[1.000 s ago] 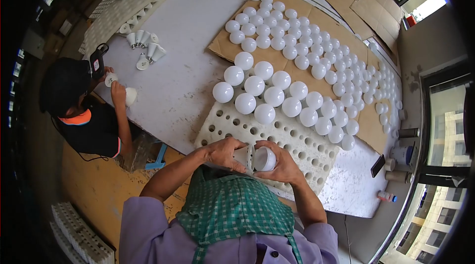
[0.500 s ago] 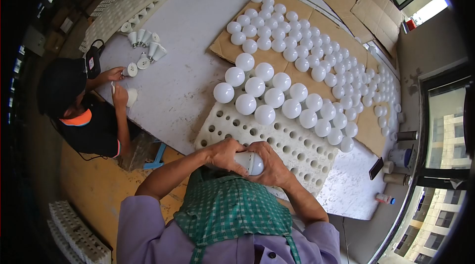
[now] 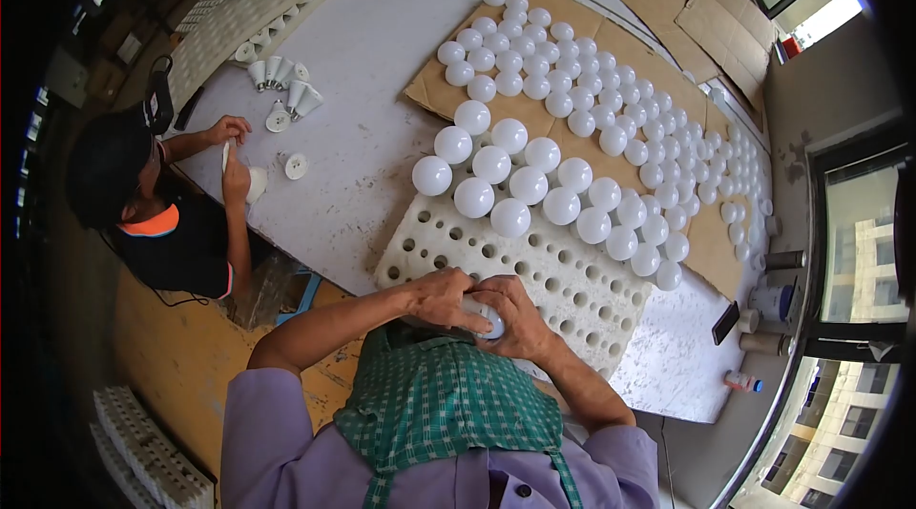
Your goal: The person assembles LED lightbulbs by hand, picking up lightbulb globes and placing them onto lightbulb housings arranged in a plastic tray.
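Close to my body, a white light bulb (image 3: 489, 317) is held between both hands, largely covered by the fingers. My left hand (image 3: 441, 299) wraps its left side, and my right hand (image 3: 518, 316) closes around the right side. Just beyond them lies a white foam tray (image 3: 444, 253) with rows of holes. Round white bulbs (image 3: 510, 217) stand in the far part of that tray, while its near rows of holes are bare.
Many more white bulbs (image 3: 536, 87) stand on brown cardboard (image 3: 429, 94) behind the tray. At the left, a co-worker (image 3: 176, 247) handles a white part near several bulb bases (image 3: 277, 75). A phone (image 3: 725, 323) and a small bottle (image 3: 742, 382) are at the right edge.
My fingers have closed further over the bulb, so less of it shows. The co-worker's upper hand has released a round white piece, now lying on the table, and moved back towards the other hand.
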The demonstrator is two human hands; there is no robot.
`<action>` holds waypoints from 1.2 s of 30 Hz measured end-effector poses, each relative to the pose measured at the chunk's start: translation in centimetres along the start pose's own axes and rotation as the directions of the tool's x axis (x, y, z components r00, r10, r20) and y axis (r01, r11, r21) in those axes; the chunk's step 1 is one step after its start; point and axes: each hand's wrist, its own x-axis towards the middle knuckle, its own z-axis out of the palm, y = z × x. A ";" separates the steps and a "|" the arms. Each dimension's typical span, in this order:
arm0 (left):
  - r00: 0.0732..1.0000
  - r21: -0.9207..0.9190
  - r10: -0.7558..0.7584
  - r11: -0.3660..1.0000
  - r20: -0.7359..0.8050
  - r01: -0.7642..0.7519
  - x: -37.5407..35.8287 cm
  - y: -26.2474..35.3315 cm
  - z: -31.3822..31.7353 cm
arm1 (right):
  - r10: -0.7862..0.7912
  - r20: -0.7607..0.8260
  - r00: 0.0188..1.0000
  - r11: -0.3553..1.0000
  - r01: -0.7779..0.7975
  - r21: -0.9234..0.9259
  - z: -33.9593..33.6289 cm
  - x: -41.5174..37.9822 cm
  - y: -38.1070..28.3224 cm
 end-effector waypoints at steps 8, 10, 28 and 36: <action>0.999 -0.045 -0.015 0.999 -0.046 0.013 0.0 -0.2 0.5 | -0.073 0.018 0.997 0.997 0.074 -0.035 0.4 -1.0 0.8; 0.998 -0.050 -0.015 0.999 -0.067 0.011 0.2 -0.7 0.8 | -0.095 0.011 0.995 0.994 0.096 -0.050 0.4 -1.1 1.0; 0.978 -0.299 -0.154 0.935 0.140 0.190 1.8 -0.2 0.5 | 0.043 -0.112 0.993 0.998 -0.036 0.059 0.2 -0.7 0.3; 0.831 -0.602 -0.378 0.795 -0.408 0.066 -1.6 -7.8 -3.1 | 0.404 -0.338 0.850 0.839 -0.491 -0.233 -5.9 -2.2 4.5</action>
